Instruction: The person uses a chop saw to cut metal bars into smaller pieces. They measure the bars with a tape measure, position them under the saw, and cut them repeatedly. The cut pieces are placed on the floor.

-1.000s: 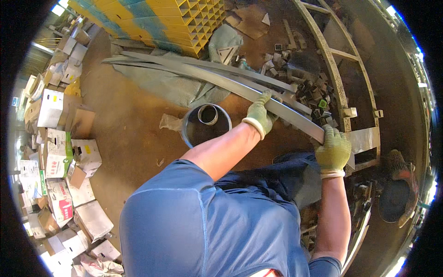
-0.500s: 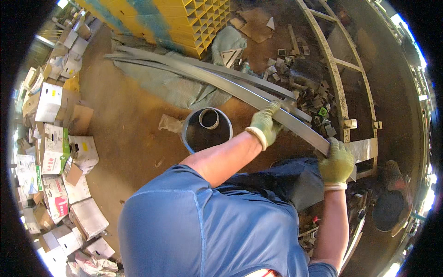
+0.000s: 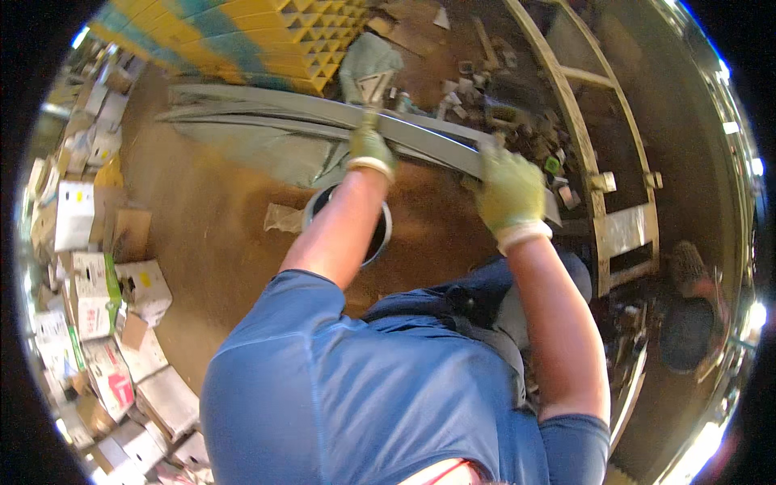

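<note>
A long grey metal bar (image 3: 432, 144) runs from the far left to the middle right, beside other long bars (image 3: 279, 123) lying on a grey-green plastic sheet (image 3: 267, 158). My left hand (image 3: 372, 147), in a yellow-green glove, is closed around the bar partway along it. At its right-hand end, my right hand (image 3: 512, 192), gloved alike, grips the bar; motion smears its fingers. Below my left forearm stands a round bucket (image 3: 386, 230), partly hidden by that arm.
Yellow square tubes (image 3: 234, 44) are stacked at the far left. Small cut metal pieces (image 3: 465, 93) litter the floor beyond my right hand. A ladder-like metal frame (image 3: 575, 105) stands at right. Cardboard boxes (image 3: 145, 291) are piled along the left side.
Both hands have moved forward and to the left with the bar. My left arm now covers part of the bucket, and the view has shifted slightly.
</note>
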Available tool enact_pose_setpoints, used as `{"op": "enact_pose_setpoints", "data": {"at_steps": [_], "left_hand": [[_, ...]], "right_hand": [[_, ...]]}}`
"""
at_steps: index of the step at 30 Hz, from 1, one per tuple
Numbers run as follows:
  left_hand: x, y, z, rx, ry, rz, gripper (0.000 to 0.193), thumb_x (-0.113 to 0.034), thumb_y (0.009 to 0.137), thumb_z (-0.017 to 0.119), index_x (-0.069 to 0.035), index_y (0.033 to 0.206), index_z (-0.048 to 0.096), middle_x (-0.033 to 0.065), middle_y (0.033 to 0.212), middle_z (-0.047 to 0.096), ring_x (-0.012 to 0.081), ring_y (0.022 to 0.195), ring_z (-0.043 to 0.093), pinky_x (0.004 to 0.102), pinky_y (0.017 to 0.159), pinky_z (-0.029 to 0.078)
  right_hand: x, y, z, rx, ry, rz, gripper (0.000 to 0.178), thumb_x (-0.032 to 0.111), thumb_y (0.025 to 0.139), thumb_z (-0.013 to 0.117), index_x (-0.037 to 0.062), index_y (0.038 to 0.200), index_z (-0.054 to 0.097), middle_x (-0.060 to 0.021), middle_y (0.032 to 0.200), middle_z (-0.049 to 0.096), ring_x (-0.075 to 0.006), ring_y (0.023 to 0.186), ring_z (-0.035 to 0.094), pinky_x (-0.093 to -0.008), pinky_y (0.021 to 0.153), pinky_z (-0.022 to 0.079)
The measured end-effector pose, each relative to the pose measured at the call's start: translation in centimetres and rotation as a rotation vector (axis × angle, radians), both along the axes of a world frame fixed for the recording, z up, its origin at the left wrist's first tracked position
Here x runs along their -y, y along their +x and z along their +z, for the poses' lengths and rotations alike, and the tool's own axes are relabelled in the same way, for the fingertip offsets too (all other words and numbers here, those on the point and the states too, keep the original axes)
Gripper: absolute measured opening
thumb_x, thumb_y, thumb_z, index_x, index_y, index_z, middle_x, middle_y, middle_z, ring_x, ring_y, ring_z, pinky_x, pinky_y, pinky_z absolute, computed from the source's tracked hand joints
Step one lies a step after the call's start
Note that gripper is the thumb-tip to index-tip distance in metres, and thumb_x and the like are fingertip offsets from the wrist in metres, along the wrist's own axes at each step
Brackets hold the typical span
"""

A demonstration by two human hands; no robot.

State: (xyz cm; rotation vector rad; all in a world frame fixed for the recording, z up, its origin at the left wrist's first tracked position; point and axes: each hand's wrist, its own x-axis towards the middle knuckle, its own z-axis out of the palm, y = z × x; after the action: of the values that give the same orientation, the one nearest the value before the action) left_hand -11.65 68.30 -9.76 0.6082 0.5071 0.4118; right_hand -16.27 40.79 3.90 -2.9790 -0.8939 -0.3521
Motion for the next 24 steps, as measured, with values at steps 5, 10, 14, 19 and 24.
{"op": "enact_pose_setpoints", "data": {"at_steps": [5,10,14,19,24], "left_hand": [[1.1,-0.6,-2.5,-0.091,-0.19,-0.055,0.046,-0.047,0.103,0.084,-0.012,0.132,0.074,0.008,0.121,0.077,0.0305,0.119,0.072,0.052,0.112,0.058],[8.3,-2.8,-5.5,-0.547,-0.03,-0.05,0.055,-0.036,0.103,0.089,-0.006,0.147,0.072,0.0106,0.134,0.078,0.0306,0.117,0.069,0.0507,0.114,0.053],[7.9,1.2,-6.3,-0.807,0.46,-0.292,0.06,-0.042,0.098,0.093,-0.008,0.143,0.073,0.0122,0.132,0.079,0.033,0.117,0.07,0.0546,0.112,0.054],[3.8,11.4,-13.4,-0.385,-0.183,-0.081,0.049,-0.044,0.103,0.088,-0.01,0.136,0.073,0.0122,0.13,0.08,0.0355,0.122,0.071,0.0597,0.115,0.055],[6.3,16.4,-15.1,-0.535,-0.08,-0.204,0.067,-0.051,0.106,0.084,-0.01,0.154,0.063,0.0167,0.154,0.066,0.0374,0.136,0.064,0.061,0.112,0.057]], "right_hand": [[-1.6,1.3,-2.4,-0.163,-0.079,-0.033,0.05,0.021,0.096,0.078,0.0112,0.144,0.066,-0.0139,0.119,0.078,-0.0367,0.109,0.077,-0.0531,0.092,0.058],[2.5,-1.6,-6.1,-0.284,0.018,-0.053,0.053,0.027,0.094,0.084,0.0082,0.142,0.068,-0.0151,0.125,0.079,-0.0373,0.115,0.077,-0.0521,0.096,0.061],[6.3,-2.6,-5.9,-0.11,0.33,-0.021,0.059,0.023,0.097,0.083,0.0075,0.152,0.068,-0.0184,0.145,0.074,-0.0416,0.125,0.072,-0.0532,0.107,0.058],[10.9,-5.5,0.2,-0.178,0.679,-0.123,0.045,0.011,0.098,0.081,0.0028,0.142,0.074,-0.0215,0.138,0.078,-0.0437,0.128,0.073,-0.0513,0.113,0.058],[16.6,-10.6,0.3,-0.151,0.977,-0.419,0.037,-0.001,0.103,0.078,-0.0019,0.14,0.077,-0.0192,0.138,0.08,-0.0314,0.13,0.077,-0.041,0.113,0.061]]}}
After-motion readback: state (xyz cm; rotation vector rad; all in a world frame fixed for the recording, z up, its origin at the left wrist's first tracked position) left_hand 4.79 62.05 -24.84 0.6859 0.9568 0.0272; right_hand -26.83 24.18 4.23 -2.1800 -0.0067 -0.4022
